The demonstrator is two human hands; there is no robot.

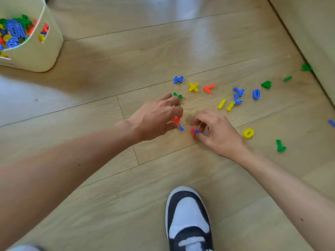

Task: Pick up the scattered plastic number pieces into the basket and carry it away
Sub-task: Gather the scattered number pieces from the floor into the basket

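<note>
Several coloured plastic number pieces lie scattered on the wooden floor, among them a yellow cross (193, 87), a red seven (208, 88), a blue zero (256, 94) and a yellow zero (248, 133). My left hand (155, 117) is curled over a red piece (175, 120) and a blue piece (181, 128), its fingertips beside a green piece (177, 95). My right hand (215, 131) pinches a red and blue piece (194, 131) at the floor. The cream basket (43, 51) stands at the far left, holding many pieces.
A pale wall or cabinet base (317, 42) runs along the right, with green pieces (306, 67) at its foot. My black-and-white shoe (187, 220) is planted below the hands. A green piece (280, 146) and a blue one (331, 122) lie far right.
</note>
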